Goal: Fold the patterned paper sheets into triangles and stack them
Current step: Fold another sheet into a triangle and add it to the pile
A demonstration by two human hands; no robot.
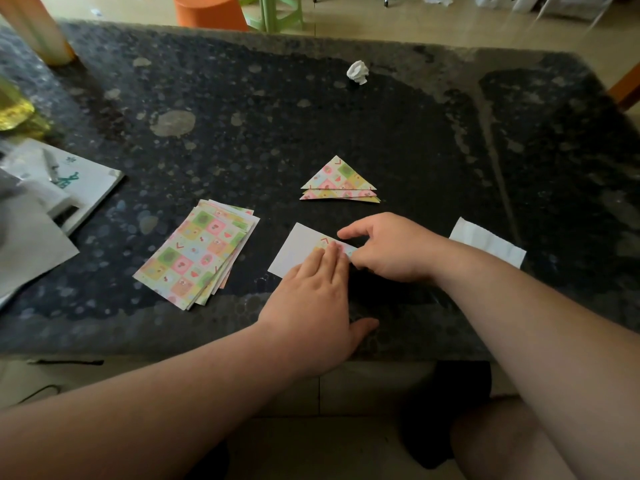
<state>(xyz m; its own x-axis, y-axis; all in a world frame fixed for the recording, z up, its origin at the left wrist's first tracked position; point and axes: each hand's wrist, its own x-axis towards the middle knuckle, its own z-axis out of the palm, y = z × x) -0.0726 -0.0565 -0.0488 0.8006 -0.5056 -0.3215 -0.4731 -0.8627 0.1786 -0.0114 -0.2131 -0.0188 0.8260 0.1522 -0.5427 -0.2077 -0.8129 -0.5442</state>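
Observation:
One paper sheet [298, 248] lies white side up on the dark stone table [277, 116], near its front edge. A patterned corner of it is folded over. My left hand [311, 299] lies flat on the sheet, fingers straight and pressing the folded part. My right hand [388, 249] pinches the folded patterned corner from the right. A pile of several flat patterned sheets [199, 256] sits to the left. Folded patterned triangles [338, 183] are stacked just beyond my hands.
A crumpled white paper ball [357, 72] lies farther back. A white tissue [488, 241] is right of my right hand. White books and papers [65, 188] sit at the left edge, with a yellow object [14, 109] behind. Orange and green stools [211, 10] stand past the table.

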